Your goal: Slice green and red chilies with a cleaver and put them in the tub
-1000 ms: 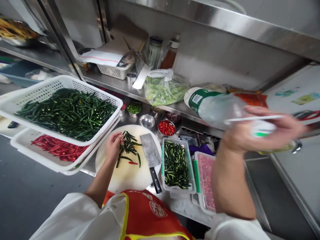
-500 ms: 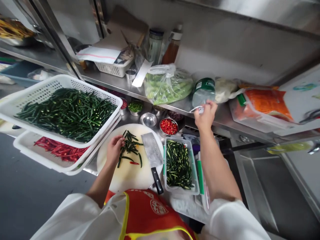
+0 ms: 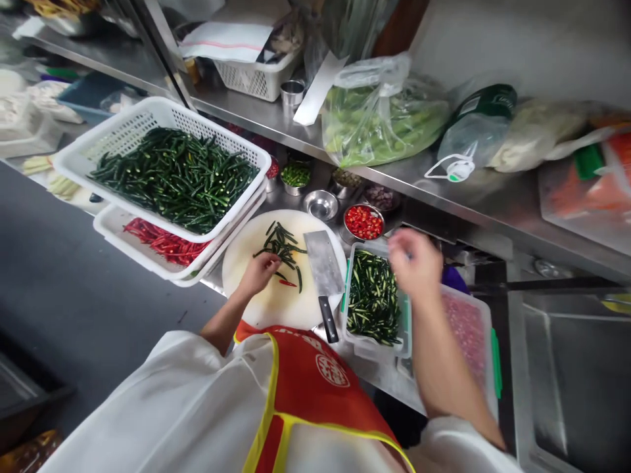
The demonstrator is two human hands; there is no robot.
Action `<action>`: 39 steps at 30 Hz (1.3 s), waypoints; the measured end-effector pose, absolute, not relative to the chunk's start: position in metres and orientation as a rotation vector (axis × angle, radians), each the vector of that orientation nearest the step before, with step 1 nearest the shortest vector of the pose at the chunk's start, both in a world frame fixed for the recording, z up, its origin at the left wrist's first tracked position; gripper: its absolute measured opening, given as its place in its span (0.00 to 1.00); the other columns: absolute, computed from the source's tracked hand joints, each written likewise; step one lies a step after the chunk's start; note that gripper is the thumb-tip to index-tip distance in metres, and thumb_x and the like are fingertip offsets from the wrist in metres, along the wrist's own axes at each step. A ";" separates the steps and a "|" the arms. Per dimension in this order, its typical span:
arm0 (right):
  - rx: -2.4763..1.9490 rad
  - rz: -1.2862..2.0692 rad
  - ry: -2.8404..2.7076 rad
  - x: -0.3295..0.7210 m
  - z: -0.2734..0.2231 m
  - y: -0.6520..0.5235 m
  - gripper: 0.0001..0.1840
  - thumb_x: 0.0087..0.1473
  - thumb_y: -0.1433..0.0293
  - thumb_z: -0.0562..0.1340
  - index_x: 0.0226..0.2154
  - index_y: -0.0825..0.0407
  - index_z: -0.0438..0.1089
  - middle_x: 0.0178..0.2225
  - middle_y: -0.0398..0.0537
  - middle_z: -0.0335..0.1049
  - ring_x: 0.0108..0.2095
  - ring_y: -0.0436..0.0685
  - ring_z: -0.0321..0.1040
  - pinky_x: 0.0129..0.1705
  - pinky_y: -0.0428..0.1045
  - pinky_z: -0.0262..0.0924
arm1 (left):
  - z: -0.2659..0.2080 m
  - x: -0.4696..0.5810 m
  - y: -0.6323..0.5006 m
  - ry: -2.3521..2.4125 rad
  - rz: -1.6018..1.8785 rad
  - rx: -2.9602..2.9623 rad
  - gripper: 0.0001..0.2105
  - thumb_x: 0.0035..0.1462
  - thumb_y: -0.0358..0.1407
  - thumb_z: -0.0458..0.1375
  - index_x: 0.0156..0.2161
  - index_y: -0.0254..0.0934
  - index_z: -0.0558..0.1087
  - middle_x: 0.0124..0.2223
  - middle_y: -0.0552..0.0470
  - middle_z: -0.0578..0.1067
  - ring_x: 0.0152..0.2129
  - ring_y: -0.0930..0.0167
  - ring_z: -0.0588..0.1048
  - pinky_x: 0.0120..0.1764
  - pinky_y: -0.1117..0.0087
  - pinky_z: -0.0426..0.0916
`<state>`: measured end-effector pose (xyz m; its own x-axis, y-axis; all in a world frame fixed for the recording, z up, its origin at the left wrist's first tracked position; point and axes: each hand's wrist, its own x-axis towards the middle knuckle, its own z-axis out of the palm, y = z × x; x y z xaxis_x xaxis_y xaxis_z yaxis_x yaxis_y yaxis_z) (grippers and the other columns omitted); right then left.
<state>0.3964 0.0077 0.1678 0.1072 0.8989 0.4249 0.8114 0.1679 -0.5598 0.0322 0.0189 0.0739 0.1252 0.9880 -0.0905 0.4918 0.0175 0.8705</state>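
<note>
My left hand is over the round white cutting board, its fingers pinched at the edge of a small heap of long green chillies. Whatever is between its fingertips is hidden. A red chilli piece lies beside the heap. To the right, a cleaver rests on the board with its black handle towards me. My right hand, smeared by motion and with fingers curled, hovers by the right rim of a clear tub of sliced green chillies.
White baskets of green chillies and red chillies stand at left. Small metal bowls, one with chopped red chillies, sit behind the board. On the shelf above are a bag of green vegetables and a plastic bottle.
My right hand has let go of the white loop at the bottle and come back down towards the tub. The left hand stays at the green chillies. The camera view has shifted.
</note>
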 end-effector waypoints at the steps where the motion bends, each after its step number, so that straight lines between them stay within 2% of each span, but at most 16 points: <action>1: -1.665 0.439 -1.806 0.373 0.146 -0.017 0.18 0.58 0.67 0.58 0.50 0.53 0.69 0.39 0.49 0.75 0.37 0.55 0.73 0.44 0.52 0.68 | 0.068 0.037 0.013 1.423 0.696 1.681 0.10 0.56 0.40 0.58 0.36 0.37 0.77 0.35 0.48 0.77 0.29 0.68 0.74 0.36 0.68 0.70; 3: -1.788 0.805 -1.898 0.331 0.105 -0.061 0.21 0.59 0.67 0.57 0.55 0.53 0.66 0.44 0.52 0.74 0.39 0.55 0.73 0.46 0.51 0.67 | 0.057 0.050 0.006 1.303 0.562 1.852 0.09 0.58 0.36 0.55 0.38 0.37 0.78 0.40 0.47 0.77 0.35 0.67 0.75 0.42 0.67 0.71; 5: -1.951 0.864 -1.993 0.299 0.072 -0.091 0.23 0.59 0.69 0.57 0.57 0.53 0.65 0.50 0.57 0.69 0.48 0.59 0.70 0.54 0.53 0.62 | 0.045 0.062 0.006 1.250 0.443 2.005 0.13 0.60 0.31 0.51 0.42 0.37 0.77 0.46 0.45 0.76 0.42 0.66 0.75 0.48 0.66 0.70; 7: -2.095 0.818 -2.032 0.279 0.052 -0.107 0.25 0.59 0.71 0.57 0.59 0.54 0.64 0.52 0.60 0.66 0.53 0.62 0.66 0.56 0.54 0.59 | 0.034 0.072 0.013 1.226 0.324 2.160 0.17 0.60 0.27 0.48 0.47 0.36 0.76 0.52 0.44 0.73 0.48 0.65 0.73 0.52 0.65 0.68; 10: -2.197 0.758 -2.014 0.268 0.041 -0.109 0.30 0.58 0.73 0.56 0.63 0.54 0.60 0.52 0.60 0.65 0.54 0.64 0.64 0.58 0.53 0.56 | 0.023 0.079 0.028 1.078 0.116 2.393 0.17 0.56 0.25 0.51 0.49 0.34 0.75 0.53 0.42 0.72 0.49 0.63 0.72 0.53 0.63 0.68; 15: -2.197 0.957 -1.744 0.274 0.054 -0.096 0.39 0.52 0.75 0.57 0.66 0.58 0.52 0.54 0.61 0.68 0.52 0.63 0.68 0.55 0.52 0.59 | 0.021 0.077 0.037 0.973 -0.051 2.519 0.15 0.54 0.24 0.56 0.46 0.33 0.75 0.50 0.42 0.72 0.47 0.63 0.71 0.50 0.65 0.69; 20: -2.057 0.981 -1.512 0.285 0.080 -0.119 0.32 0.57 0.67 0.55 0.63 0.56 0.56 0.43 0.54 0.76 0.44 0.61 0.73 0.48 0.52 0.65 | 0.026 0.081 0.037 0.949 -0.114 2.585 0.13 0.53 0.24 0.57 0.45 0.32 0.73 0.48 0.41 0.71 0.46 0.63 0.71 0.48 0.65 0.69; 24: -2.012 1.080 -1.495 0.293 0.094 -0.155 0.26 0.62 0.60 0.50 0.57 0.54 0.63 0.33 0.50 0.76 0.37 0.61 0.75 0.38 0.50 0.66 | 0.027 0.093 0.044 0.887 -0.100 2.624 0.11 0.57 0.24 0.53 0.43 0.33 0.73 0.46 0.43 0.72 0.44 0.65 0.71 0.48 0.65 0.69; 27: -2.079 1.192 -1.541 0.295 0.096 -0.172 0.23 0.63 0.60 0.47 0.50 0.54 0.68 0.33 0.52 0.76 0.37 0.61 0.75 0.38 0.50 0.64 | 0.020 0.101 0.049 0.819 -0.008 2.636 0.11 0.63 0.28 0.49 0.42 0.35 0.74 0.45 0.45 0.72 0.43 0.67 0.71 0.48 0.67 0.69; 32: -2.154 1.248 -1.612 0.295 0.100 -0.174 0.21 0.63 0.64 0.46 0.48 0.53 0.67 0.41 0.56 0.76 0.43 0.62 0.73 0.44 0.51 0.60 | 0.000 0.100 0.055 0.591 0.156 2.646 0.12 0.67 0.33 0.47 0.42 0.35 0.74 0.44 0.46 0.74 0.44 0.67 0.72 0.50 0.66 0.68; 34: -2.147 1.266 -1.595 0.294 0.105 -0.170 0.18 0.63 0.64 0.46 0.44 0.52 0.68 0.39 0.55 0.76 0.42 0.61 0.73 0.43 0.50 0.59 | -0.006 0.097 0.058 0.542 0.211 2.641 0.13 0.68 0.34 0.47 0.43 0.36 0.75 0.45 0.46 0.75 0.44 0.68 0.72 0.50 0.66 0.68; 39: -2.164 1.346 -1.506 0.289 0.113 -0.162 0.14 0.63 0.62 0.48 0.36 0.50 0.65 0.27 0.49 0.74 0.31 0.58 0.72 0.34 0.48 0.57 | -0.010 0.092 0.062 0.455 0.303 2.626 0.14 0.69 0.35 0.47 0.42 0.36 0.75 0.46 0.47 0.76 0.44 0.69 0.73 0.49 0.68 0.69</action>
<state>0.2887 -0.1620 0.1128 0.0763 0.8196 -0.5679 0.6560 -0.4701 -0.5904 0.0924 0.0625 -0.0100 0.9213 0.3650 0.1344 0.2648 -0.8417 0.4705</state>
